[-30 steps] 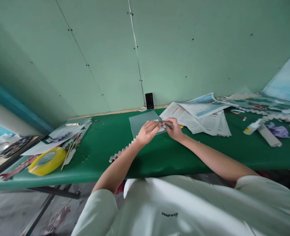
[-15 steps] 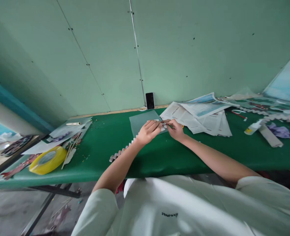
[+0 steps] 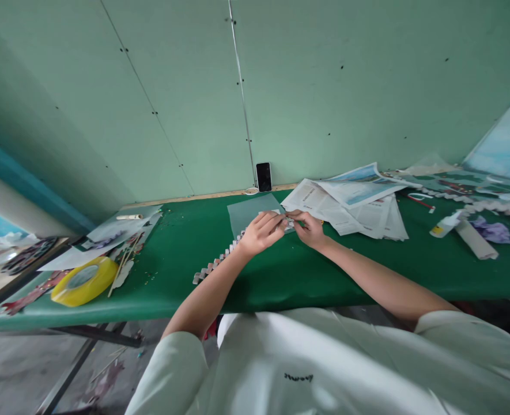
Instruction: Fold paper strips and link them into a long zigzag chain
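A zigzag chain of folded paper [image 3: 214,266] lies slantwise on the green table and runs up under my left hand [image 3: 263,231]. The fingers of my left hand are closed on the chain's upper end. My right hand [image 3: 309,228] pinches the same end from the right, its fingertips nearly touching those of the left. The small folded part between the fingertips is mostly hidden. Under and behind both hands is a translucent sheet [image 3: 250,212].
Newspaper sheets [image 3: 324,202] lie right of my hands. A phone [image 3: 264,177] leans on the wall. Yellow tape [image 3: 84,281], sticks and paper scraps are at the left. A glue bottle [image 3: 446,223], a whitish strip [image 3: 476,238] and purple cloth [image 3: 492,229] lie at the right.
The fingertips of my right hand have shifted slightly at the chain's end. My left hand and the chain have hardly moved.
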A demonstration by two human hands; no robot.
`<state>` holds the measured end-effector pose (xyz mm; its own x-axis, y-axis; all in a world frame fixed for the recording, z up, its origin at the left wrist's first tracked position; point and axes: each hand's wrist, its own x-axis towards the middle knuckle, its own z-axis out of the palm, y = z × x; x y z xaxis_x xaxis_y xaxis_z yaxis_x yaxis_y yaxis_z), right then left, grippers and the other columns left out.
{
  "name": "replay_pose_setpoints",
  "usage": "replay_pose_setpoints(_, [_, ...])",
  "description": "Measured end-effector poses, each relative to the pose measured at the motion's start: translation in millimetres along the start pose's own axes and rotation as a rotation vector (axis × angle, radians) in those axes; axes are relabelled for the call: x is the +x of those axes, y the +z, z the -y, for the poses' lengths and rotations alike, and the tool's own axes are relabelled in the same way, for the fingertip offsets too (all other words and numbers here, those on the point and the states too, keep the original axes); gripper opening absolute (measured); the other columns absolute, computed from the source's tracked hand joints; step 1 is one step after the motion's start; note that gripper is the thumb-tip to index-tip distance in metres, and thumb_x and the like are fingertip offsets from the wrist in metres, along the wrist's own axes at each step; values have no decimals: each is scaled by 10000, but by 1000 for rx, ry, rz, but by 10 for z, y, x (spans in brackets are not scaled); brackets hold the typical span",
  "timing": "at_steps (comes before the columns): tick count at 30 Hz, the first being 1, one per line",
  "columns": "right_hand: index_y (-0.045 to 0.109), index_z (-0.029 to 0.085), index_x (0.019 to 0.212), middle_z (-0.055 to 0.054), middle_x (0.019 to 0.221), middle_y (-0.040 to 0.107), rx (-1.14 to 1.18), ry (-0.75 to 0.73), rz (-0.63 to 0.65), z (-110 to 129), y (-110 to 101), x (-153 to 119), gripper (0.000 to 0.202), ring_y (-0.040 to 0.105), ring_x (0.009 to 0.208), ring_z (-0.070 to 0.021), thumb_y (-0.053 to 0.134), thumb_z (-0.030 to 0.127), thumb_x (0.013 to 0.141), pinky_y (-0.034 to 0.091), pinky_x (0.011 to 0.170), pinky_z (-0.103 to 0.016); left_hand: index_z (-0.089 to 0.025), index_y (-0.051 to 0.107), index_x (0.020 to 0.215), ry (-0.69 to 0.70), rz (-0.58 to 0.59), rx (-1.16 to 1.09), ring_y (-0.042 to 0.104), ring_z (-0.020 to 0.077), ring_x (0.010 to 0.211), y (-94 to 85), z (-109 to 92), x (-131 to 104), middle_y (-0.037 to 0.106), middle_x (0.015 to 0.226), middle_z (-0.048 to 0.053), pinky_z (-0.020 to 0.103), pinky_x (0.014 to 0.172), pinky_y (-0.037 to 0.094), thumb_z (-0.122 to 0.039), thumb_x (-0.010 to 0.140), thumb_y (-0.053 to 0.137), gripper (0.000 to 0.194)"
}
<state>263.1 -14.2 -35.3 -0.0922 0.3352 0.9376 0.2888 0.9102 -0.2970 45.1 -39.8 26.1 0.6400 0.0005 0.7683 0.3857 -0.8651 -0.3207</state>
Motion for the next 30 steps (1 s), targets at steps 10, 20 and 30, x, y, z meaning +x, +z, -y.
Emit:
replay_pose_setpoints(10, [713, 286, 1098, -67, 1099, 816, 81, -73, -78, 52, 33, 20, 110, 804, 1000, -259, 669, 242, 1007, 686, 826, -410, -216, 645, 1182, -8, -43, -21, 711, 262, 1133, -3, -25, 15, 738, 1227, 153, 457, 896, 577, -185, 1025, 623, 162])
replay_pose_setpoints(20, [659, 294, 1215, -88, 1158, 802, 135, -58, -59, 42, 51, -13, 260, 799, 1035, -273, 704, 196, 979, 688, 850, -435, -223, 638, 1211, -21, -51, 39, 726, 256, 1099, -13, -45, 33, 747, 1204, 142, 442, 841, 594, -190, 1056, 558, 178])
replay_pose_setpoints(30, [660, 275, 1188, -91, 1114, 793, 64, -35, -44, -19, 38, -49, 223, 793, 1001, -259, 717, 235, 976, 669, 864, -417, -187, 648, 1210, -143, -95, -32, 744, 228, 983, 123, 53, -12, 765, 1055, 132, 396, 816, 600, -205, 1075, 518, 188])
